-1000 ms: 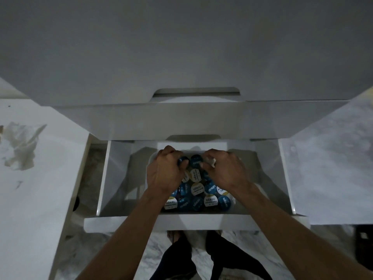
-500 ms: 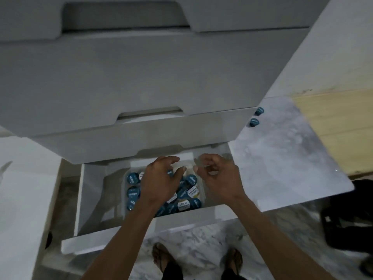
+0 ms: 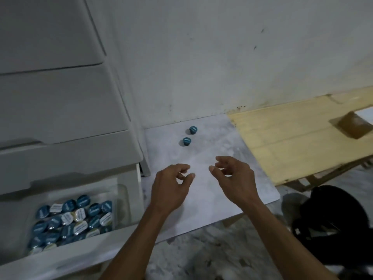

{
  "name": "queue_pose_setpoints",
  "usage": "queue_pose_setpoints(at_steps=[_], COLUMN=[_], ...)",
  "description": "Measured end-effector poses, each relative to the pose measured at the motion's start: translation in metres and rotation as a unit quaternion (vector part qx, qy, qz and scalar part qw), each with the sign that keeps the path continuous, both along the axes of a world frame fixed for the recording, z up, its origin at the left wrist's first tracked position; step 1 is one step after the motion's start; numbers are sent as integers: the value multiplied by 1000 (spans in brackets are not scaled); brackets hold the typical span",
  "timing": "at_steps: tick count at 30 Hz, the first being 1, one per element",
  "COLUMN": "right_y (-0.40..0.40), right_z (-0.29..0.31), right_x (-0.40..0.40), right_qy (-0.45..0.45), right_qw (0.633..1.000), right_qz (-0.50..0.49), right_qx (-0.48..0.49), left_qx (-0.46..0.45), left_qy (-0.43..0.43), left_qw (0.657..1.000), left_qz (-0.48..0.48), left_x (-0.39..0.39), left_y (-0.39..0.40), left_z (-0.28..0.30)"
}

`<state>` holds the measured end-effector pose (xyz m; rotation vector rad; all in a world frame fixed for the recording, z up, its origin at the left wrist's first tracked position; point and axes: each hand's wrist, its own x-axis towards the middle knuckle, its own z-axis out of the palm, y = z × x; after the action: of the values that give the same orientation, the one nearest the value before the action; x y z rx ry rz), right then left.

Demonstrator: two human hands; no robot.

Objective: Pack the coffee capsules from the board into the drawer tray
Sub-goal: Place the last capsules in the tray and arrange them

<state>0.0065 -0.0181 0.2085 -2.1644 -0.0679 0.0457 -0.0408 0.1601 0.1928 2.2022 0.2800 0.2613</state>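
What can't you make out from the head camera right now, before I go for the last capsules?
- Printing on the two capsules on the board: too small.
- Tray fill depth and capsule count: the drawer front and the drawer above hide part.
- Black object on the floor: cut off by the right edge.
- Palms of the left hand and right hand: face away.

From my head, the single camera looks forward and down, close over the board [image 3: 212,199] and open drawer [image 3: 84,253].
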Motion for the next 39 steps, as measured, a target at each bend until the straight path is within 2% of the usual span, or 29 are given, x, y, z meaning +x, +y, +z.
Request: queue_pose_setpoints(at_steps=[5, 17, 22, 26, 32, 39], right_y=[-29, -4, 20, 42, 59, 70], right_z=[-6, -41, -74, -117, -187, -246], right_x=[41, 152, 200, 235, 272, 286], right_qy=[4, 35, 44, 17, -41, -161], right_qw=[1000, 997, 995, 993, 989, 978], right_qz=[9, 49, 66, 92, 129, 115], right_qx=[-15, -43, -61, -74, -57, -72], left_qx=[14, 24, 19, 23, 12, 76], left_qy=[26, 60, 83, 98, 29, -64], left_qw=[999, 993, 987, 984, 984, 971], left_qz=[24, 101, 135, 146, 174, 218], left_x=[26, 144, 181, 201, 218, 228], left_y=[-35, -5, 3, 3, -6, -10], left_z=[-3, -43, -75, -117, -177, -213])
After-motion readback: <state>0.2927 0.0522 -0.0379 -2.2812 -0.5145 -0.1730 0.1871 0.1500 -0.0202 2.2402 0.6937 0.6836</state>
